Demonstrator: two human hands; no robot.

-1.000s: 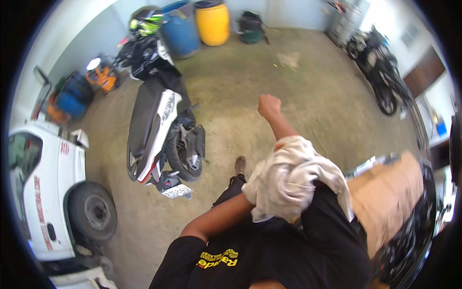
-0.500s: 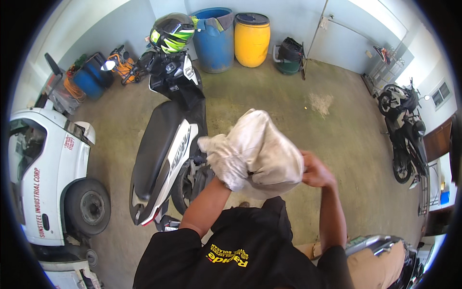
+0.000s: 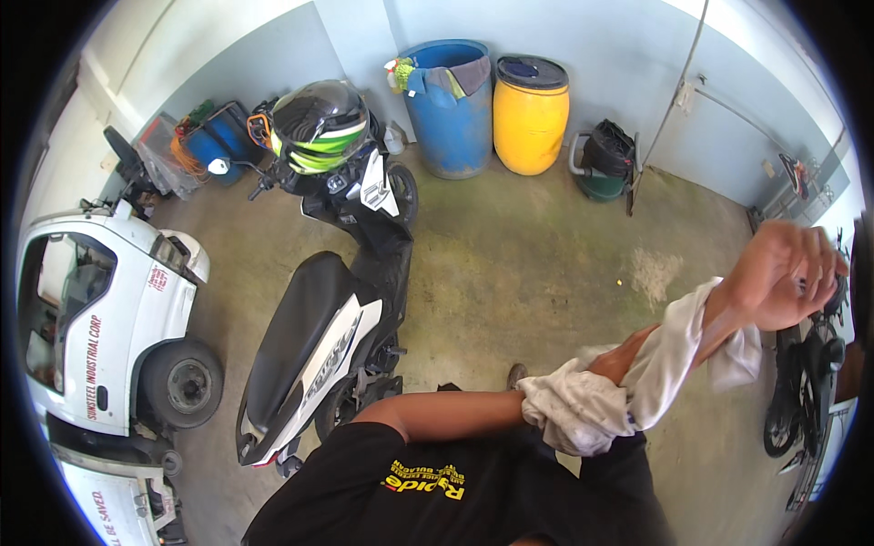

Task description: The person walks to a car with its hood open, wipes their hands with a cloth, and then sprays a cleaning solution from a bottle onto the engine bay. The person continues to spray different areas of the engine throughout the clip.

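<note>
A smudged off-white cloth sleeve [image 3: 674, 350] runs around my right forearm. Out of its far end comes my bare right hand [image 3: 787, 273], raised at the right, fingers curled with nothing visible in them. My left arm reaches across in front of my black shirt, and bunched off-white cloth [image 3: 583, 414] surrounds its wrist. Beyond that bunch, my left hand [image 3: 626, 355] shows only in part, lying against the sleeve on the right forearm. Its fingertips are hidden by the cloth, so its grip cannot be made out. A loose flap of the fabric hangs below the right wrist.
A black and white scooter [image 3: 309, 337] stands to my left, with a helmet [image 3: 320, 127] at its front. Beyond it are a white truck [image 3: 82, 309], a blue drum [image 3: 451, 127] and a yellow drum [image 3: 531, 118]. Another motorcycle [image 3: 801, 391] stands at the right.
My right hand has risen up and to the right, coming out through the cloth. My left hand has shifted right, across to the right forearm. The view has turned somewhat.
</note>
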